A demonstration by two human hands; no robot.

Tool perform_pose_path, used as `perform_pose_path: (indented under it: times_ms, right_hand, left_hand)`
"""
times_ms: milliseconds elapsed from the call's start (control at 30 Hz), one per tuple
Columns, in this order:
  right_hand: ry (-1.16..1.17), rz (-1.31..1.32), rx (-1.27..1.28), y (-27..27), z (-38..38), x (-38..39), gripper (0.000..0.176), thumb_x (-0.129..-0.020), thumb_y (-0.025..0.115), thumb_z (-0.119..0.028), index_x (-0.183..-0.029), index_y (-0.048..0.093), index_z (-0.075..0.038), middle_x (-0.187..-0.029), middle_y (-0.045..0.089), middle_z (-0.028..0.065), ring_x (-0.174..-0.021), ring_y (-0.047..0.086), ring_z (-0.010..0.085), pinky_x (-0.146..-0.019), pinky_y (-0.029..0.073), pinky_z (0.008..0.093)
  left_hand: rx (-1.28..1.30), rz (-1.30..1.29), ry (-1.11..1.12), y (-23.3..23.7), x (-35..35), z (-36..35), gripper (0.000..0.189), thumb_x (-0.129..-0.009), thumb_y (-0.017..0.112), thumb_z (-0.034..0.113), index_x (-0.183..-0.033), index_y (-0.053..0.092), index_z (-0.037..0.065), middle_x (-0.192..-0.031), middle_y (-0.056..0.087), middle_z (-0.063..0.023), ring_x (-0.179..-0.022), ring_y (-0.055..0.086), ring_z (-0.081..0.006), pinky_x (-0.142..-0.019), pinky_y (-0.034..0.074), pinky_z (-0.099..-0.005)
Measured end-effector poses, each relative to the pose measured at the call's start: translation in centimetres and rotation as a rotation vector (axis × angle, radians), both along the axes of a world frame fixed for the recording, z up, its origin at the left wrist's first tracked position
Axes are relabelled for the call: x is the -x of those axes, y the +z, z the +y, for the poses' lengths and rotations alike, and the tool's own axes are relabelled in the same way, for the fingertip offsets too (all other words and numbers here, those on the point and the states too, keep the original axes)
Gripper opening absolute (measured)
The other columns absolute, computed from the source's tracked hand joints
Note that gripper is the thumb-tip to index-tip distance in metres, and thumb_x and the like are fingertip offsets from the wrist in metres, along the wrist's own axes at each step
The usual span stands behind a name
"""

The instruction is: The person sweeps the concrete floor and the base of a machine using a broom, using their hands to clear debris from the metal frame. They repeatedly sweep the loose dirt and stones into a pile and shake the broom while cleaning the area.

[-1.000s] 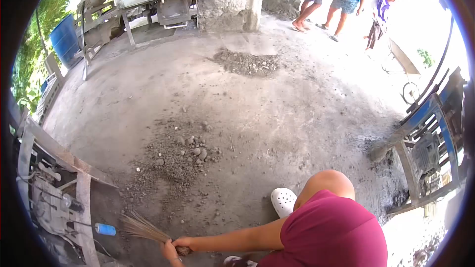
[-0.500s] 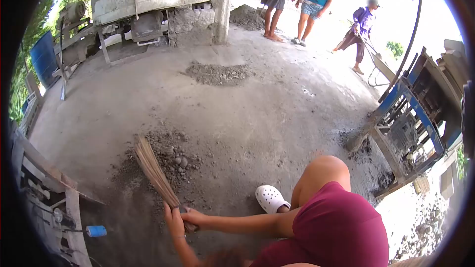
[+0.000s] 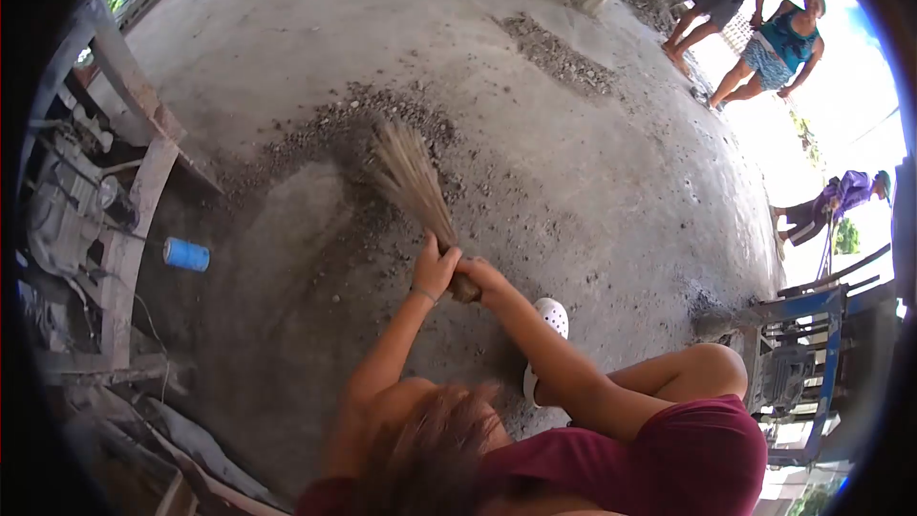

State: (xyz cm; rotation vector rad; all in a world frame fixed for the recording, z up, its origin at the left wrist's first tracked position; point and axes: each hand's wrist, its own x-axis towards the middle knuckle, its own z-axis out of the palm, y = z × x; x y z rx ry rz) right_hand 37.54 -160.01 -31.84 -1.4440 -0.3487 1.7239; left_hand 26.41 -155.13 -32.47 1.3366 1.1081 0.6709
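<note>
A stick broom (image 3: pixel 417 177) of thin tan bristles slants across the middle of the view, its splayed tips on the gravelly concrete. My left hand (image 3: pixel 436 268) is wrapped round its bound part, a dark band at the wrist. Close beside it, my right hand (image 3: pixel 482 281) also grips the broom, near the thick butt end that pokes out below. Loose grey gravel and dust (image 3: pixel 358 129) lie in a curved band around the bristle tips. A swept-looking patch of floor (image 3: pixel 287 220) shows left of the broom.
A blue cylinder (image 3: pixel 186 254) lies by a wooden frame with machinery (image 3: pixel 143 239) on the left. Another gravel patch (image 3: pixel 559 53) is farther off. Two people (image 3: pixel 764 48) stand upper right; a person in purple (image 3: pixel 841 196) is beyond. A blue metal frame (image 3: pixel 826 354) stands right.
The broom and both hands have swung upward and right in view, pushing gravel outward into a curved band. My view has tilted and turned, and the bristles have fanned out.
</note>
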Motion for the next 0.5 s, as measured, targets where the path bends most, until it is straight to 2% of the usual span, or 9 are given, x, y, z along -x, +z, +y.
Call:
perform_pose_path:
  times_ms: [67,100,200,300,367,400,433,467,500]
  right_hand:
    - [-0.049,-0.119,-0.038,0.7,3.4,-1.9,0.024,-0.082,0.055,-0.019,-0.086,0.056,0.004,-0.076,0.060,0.0124,-0.058,0.059,0.0206,-0.050,0.050,0.0336]
    - [-0.071,-0.155,-0.097,1.7,4.7,-2.1,0.026,-0.082,0.054,-0.023,-0.086,0.055,0.003,-0.074,0.060,0.0117,-0.055,0.057,0.0195,-0.048,0.049,0.0332]
    - [-0.145,-0.167,-0.182,3.0,7.2,-2.0,0.027,-0.082,0.055,-0.025,-0.090,0.054,0.001,-0.074,0.060,0.0113,-0.057,0.058,0.0198,-0.048,0.049,0.0341]
    - [0.038,-0.352,-0.310,5.4,6.0,0.2,0.038,-0.074,0.062,-0.025,-0.104,0.052,-0.003,-0.078,0.059,0.0108,-0.057,0.056,0.0161,-0.046,0.045,0.0315]
    - [0.262,-0.618,-0.422,5.7,4.6,2.1,0.051,-0.071,0.063,-0.032,-0.110,0.050,-0.002,-0.087,0.060,0.0103,-0.075,0.057,0.0162,-0.065,0.047,0.0301]
    - [0.392,-0.425,-0.336,7.9,3.3,3.6,0.052,-0.071,0.063,-0.032,-0.111,0.049,-0.003,-0.090,0.059,0.0108,-0.082,0.056,0.0169,-0.070,0.046,0.0312]
    - [0.430,-0.386,-0.528,3.7,3.2,5.0,0.054,-0.071,0.063,-0.032,-0.113,0.048,-0.002,-0.091,0.059,0.0107,-0.080,0.056,0.0173,-0.070,0.046,0.0309]
    - [0.524,-0.361,-0.518,3.1,2.4,6.2,0.053,-0.071,0.064,-0.029,-0.113,0.047,-0.002,-0.092,0.059,0.0101,-0.078,0.056,0.0169,-0.070,0.047,0.0295]
    - [0.664,-0.201,-0.473,5.9,1.4,6.6,0.060,-0.071,0.065,-0.027,-0.119,0.042,0.000,-0.102,0.054,0.0098,-0.095,0.051,0.0178,-0.082,0.042,0.0295]
  left_hand:
    - [-0.135,-0.029,-0.096,-0.7,-2.7,4.4,0.074,-0.075,0.051,0.031,-0.130,0.022,-0.011,-0.097,0.057,-0.0272,-0.088,0.057,-0.0364,-0.076,0.044,-0.0392]
    - [-0.067,-0.090,-0.155,-0.9,-3.6,6.7,0.058,-0.076,0.053,0.026,-0.125,0.038,-0.001,-0.093,0.059,-0.0192,-0.085,0.056,-0.0302,-0.075,0.043,-0.0365]
    - [-0.117,-0.095,-0.135,2.0,-3.7,8.7,0.060,-0.076,0.052,0.026,-0.128,0.033,0.001,-0.104,0.056,-0.0204,-0.093,0.054,-0.0314,-0.079,0.042,-0.0365]
    - [-0.242,-0.358,-0.025,3.1,-1.2,6.1,0.065,-0.078,0.049,0.020,-0.135,0.022,0.004,-0.119,0.048,-0.0207,-0.107,0.049,-0.0328,-0.089,0.038,-0.0368]
    - [-0.178,-0.430,0.158,5.1,1.9,2.0,0.075,-0.077,0.054,0.016,-0.136,0.013,-0.003,-0.133,0.032,-0.0214,-0.120,0.036,-0.0295,-0.099,0.029,-0.0355]
    - [-0.161,-0.387,0.269,5.3,3.5,0.3,0.077,-0.076,0.056,0.017,-0.137,0.012,-0.003,-0.133,0.030,-0.0214,-0.121,0.034,-0.0280,-0.099,0.028,-0.0352]
    - [-0.100,-0.317,0.362,4.3,5.1,-1.2,0.079,-0.076,0.056,0.021,-0.136,0.011,-0.004,-0.134,0.029,-0.0233,-0.122,0.033,-0.0294,-0.100,0.027,-0.0355]
    - [-0.097,-0.234,0.426,4.0,6.5,-3.0,0.079,-0.077,0.055,0.025,-0.136,0.011,-0.005,-0.134,0.026,-0.0253,-0.123,0.032,-0.0320,-0.101,0.026,-0.0351]
    - [0.012,-0.059,0.476,2.7,7.8,-4.6,0.081,-0.079,0.051,0.030,-0.136,0.006,-0.005,-0.135,0.025,-0.0263,-0.124,0.030,-0.0341,-0.102,0.025,-0.0343]
